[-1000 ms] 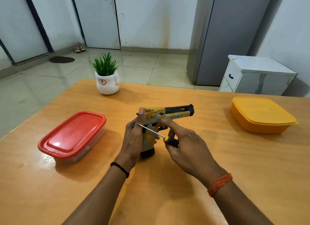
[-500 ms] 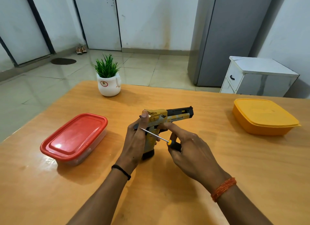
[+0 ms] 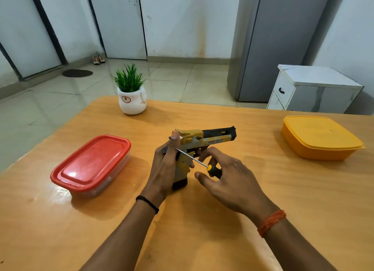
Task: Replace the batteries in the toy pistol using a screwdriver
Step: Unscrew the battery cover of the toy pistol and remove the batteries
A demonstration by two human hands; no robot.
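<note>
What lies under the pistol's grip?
The pistol stands butt-down on the table, held by the left hand, which covers part of the grip.

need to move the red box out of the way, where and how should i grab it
Take the red-lidded container across its short width, fingers on the clear long walls just under the lid's overhanging rim, coming from above. It lies flat on the table, lid on, with its sides free. Whether the lid is snapped tight cannot be told, so lifting by the lid alone is less safe.

Bright even indoor light; glare on red lid (image 3: pixel 89 163); soft shadows; wide-angle bending at edges; sharp focus.
</note>
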